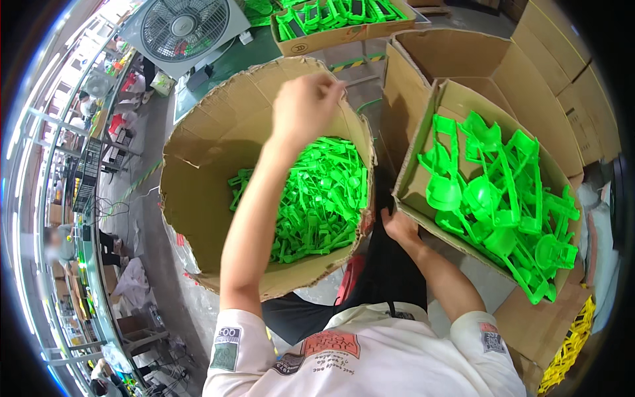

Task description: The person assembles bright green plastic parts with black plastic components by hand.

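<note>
My left hand is raised over a large round-walled cardboard carton, its fingers curled closed; whatever they may hold is hidden from view. Inside this carton lies a heap of small bright green plastic parts. My right hand is low beside my dark trouser leg, just under the near left corner of a tilted cardboard box. Its fingers partly show and look stretched out, with nothing visible in them. Larger green plastic parts with round cups and long arms fill that tilted box.
A bigger open carton stands behind the tilted box. At the back, another box of green parts sits by a grey box fan. Yellow strapping lies at the lower right. Workbenches with people line the left side.
</note>
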`<state>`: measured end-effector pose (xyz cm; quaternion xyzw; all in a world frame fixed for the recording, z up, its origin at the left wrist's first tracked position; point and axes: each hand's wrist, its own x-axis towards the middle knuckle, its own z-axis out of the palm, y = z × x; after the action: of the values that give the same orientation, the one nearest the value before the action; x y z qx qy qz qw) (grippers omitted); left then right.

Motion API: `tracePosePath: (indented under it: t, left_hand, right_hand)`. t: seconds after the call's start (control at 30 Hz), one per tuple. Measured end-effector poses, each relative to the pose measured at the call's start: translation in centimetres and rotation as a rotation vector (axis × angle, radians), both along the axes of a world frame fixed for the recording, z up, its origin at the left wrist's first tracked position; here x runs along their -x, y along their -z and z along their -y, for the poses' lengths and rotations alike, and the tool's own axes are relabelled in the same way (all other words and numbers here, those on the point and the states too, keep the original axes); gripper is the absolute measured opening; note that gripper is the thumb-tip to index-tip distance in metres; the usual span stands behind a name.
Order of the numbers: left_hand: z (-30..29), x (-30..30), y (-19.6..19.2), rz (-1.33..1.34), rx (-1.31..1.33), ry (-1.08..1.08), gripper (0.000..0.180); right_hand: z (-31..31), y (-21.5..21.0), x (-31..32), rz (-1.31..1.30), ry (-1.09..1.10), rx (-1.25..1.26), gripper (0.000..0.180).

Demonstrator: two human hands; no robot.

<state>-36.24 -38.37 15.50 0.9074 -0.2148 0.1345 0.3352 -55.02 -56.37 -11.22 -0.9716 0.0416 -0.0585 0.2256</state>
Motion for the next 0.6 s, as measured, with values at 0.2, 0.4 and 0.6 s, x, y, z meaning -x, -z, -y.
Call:
tracePosePath:
  t: [0.2,0.4,0.6]
  left_hand:
    - [-19.6,-14.4,7.6,0.062,-0.274,-0.402,0.022]
    - [-34.3,-26.5,10.5,0.289,-0.42,-0.623,0.025]
    - [-35.3,-35.7,13.9,0.186,-0.588,-0.489,0.047]
  right_hand:
    - [0.6,5.0,0.1,0.067,0.182,-0.078,0.061]
    - [-0.1,0.1,-2.4,-0.188,0.244,-0.053,0.06]
    - [1.2,0.2,-2.8,-0.301,0.216,-0.094,0.06]
